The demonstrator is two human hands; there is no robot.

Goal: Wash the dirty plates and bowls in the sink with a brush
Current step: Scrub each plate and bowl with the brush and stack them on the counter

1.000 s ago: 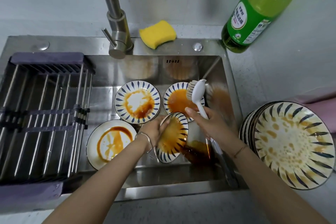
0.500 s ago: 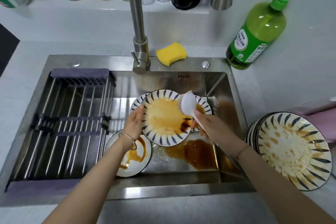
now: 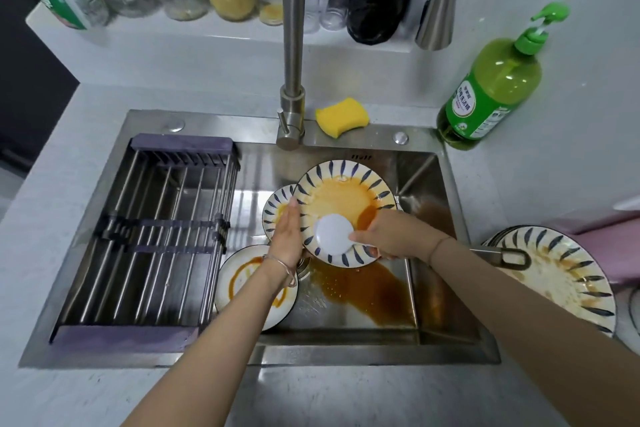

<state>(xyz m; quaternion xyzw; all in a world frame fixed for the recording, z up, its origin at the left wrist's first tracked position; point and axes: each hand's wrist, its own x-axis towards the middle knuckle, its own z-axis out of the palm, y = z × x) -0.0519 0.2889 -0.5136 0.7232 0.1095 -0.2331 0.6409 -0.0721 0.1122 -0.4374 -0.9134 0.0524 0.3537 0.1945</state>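
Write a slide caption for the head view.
Left hand holds a stained plate over the sink; right hand presses a brush on it.

Blue-striped plate (image 3: 341,191); white brush (image 3: 334,233); yellow sponge (image 3: 341,118)

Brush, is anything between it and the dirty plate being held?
Nothing visible. The brush head sits against the striped plate; the right hand grips the brush, the left hand holds the plate's left rim.
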